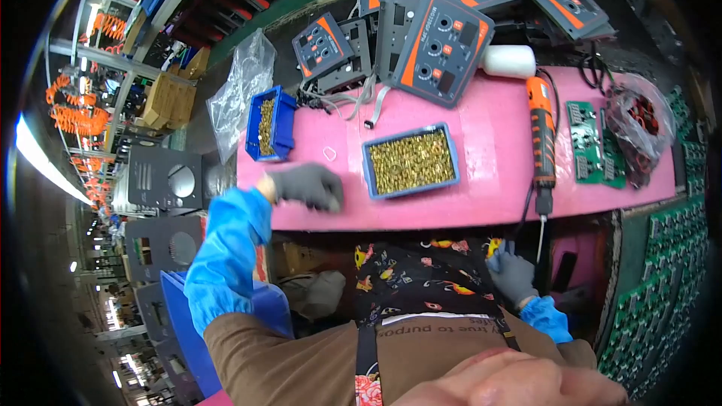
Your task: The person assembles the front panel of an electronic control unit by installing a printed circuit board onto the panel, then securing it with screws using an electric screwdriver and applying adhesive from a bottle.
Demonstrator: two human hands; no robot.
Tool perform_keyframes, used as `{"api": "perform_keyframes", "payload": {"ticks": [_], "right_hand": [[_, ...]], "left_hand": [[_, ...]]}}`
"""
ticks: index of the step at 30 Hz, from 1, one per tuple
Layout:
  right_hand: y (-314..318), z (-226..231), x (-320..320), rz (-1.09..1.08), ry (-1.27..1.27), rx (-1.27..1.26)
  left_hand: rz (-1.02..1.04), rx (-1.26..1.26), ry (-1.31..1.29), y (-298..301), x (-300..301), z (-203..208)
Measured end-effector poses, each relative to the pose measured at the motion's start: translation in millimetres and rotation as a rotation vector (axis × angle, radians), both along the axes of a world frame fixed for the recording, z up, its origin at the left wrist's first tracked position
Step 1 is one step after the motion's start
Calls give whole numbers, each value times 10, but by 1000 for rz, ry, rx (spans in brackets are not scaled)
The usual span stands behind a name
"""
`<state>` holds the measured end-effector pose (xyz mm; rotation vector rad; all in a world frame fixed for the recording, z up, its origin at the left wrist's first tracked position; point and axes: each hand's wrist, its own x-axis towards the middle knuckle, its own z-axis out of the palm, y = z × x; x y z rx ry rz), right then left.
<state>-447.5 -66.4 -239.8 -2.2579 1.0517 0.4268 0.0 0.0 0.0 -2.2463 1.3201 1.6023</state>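
Note:
My left hand [310, 186], in a grey glove, hovers over the near left part of the pink mat [316, 216]. Its fingers curl downward and look closed; anything in them is too small or blurred to make out. Right of it sits a grey-blue tray [368, 178] full of small brass-coloured metal parts [410, 162]. Behind it is a blue bin [282, 128] with more such parts. My right hand [514, 274], gloved too, is low beside my patterned apron, below the mat's edge. How its fingers are set is unclear.
An orange and black electric screwdriver [541, 135] is upright at the right, its bit past the mat's edge. Grey and orange panels [444, 49] with ribbon cables [368, 98] are stacked behind. Green circuit boards [585, 143], a plastic bag [639, 124] and a white roll [509, 61] stand around.

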Motion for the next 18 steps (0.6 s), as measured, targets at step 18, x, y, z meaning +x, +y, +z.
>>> {"api": "perform_keyframes", "payload": {"ticks": [18], "right_hand": [[-337,1573,-582,-246,-545,-588]], "left_hand": [[236,-999,-462,-1796,-467,-380]]}}
